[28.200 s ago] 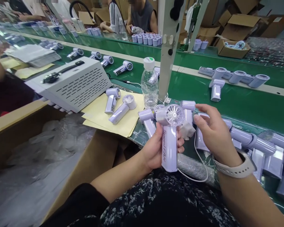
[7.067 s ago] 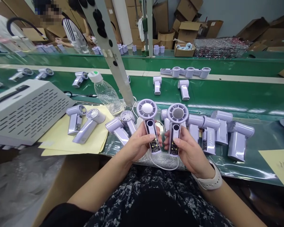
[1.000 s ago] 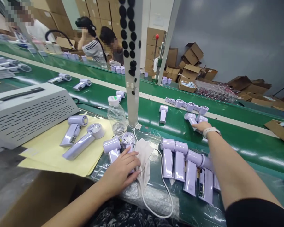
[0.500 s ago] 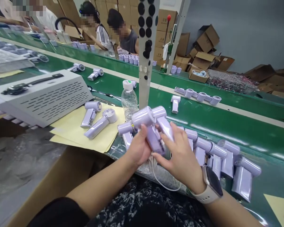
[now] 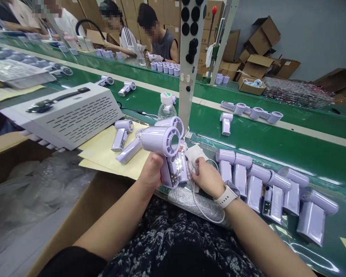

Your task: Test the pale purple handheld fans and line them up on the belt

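My left hand [image 5: 152,171] is closed around the handle of a lilac handheld fan [image 5: 158,140], tilted, its round grille facing right. The open lower part of the handle shows metal contacts. Right behind it is a second lilac fan [image 5: 177,125], partly hidden; whether the same hand grips it I cannot tell. My right hand [image 5: 207,177], with a pale watch at the wrist, has its fingers pinched on a white cable [image 5: 193,184] beside a crumpled white piece [image 5: 196,152]. Several lilac fans [image 5: 255,188] lie in a row to its right.
Two more fans [image 5: 121,134] lie on yellow paper [image 5: 103,156] at left, before a grey vented box [image 5: 72,115]. A clear bottle [image 5: 166,107] stands by a metal post [image 5: 187,92]. Fans lie on the green belt [image 5: 202,119]; co-workers [image 5: 164,42] sit beyond it.
My right hand has left the fans and moved down to the white cable. My left hand has shifted left, turning its fan so the grille faces right. The camera view has shifted slightly.
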The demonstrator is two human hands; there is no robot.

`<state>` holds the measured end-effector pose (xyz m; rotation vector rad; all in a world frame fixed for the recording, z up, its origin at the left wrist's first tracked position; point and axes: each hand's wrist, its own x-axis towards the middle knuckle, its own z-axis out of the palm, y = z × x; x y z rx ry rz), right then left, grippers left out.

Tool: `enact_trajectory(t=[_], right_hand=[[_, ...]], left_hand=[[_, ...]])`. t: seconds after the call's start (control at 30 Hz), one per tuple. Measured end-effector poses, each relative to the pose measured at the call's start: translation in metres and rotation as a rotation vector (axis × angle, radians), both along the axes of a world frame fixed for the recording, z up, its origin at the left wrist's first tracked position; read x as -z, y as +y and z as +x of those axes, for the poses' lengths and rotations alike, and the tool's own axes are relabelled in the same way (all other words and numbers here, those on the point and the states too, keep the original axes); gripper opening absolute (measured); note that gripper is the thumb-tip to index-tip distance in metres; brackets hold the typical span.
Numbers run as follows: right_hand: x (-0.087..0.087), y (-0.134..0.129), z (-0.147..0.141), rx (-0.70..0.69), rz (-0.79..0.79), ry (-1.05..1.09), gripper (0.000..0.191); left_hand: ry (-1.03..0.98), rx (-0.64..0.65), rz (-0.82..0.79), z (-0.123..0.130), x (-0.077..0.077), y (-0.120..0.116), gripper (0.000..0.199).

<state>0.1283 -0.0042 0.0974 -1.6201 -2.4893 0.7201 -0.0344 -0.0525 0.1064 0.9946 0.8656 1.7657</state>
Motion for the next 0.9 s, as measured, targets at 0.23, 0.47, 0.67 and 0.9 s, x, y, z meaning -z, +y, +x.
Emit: enact_trajectory(t=[0.23,0.47,0.67,0.9], right_hand=[[0.003,0.011,-0.001,0.137,-0.055,0.278,0.026],[-0.001,0.022,0.021,0.185,-0.395,0.776,0.015],[-0.001,0.014,0.033,0.224,-0.380,0.906,0.025],[-0.001,0.006,0.049,0.243,-0.260,0.810,0.028]], left_hand=[[-0.010,0.026,-0.002,0.006,-0.007,-0.002,0.071],[-0.089,0.086,-0.056,0.011,-0.015,0.000,0.066],[-0.144,0.100,-0.061,0.022,-0.016,0.006,0.074],[-0.147,0.061,-0.051,0.026,-0.012,0.015,0.071]])
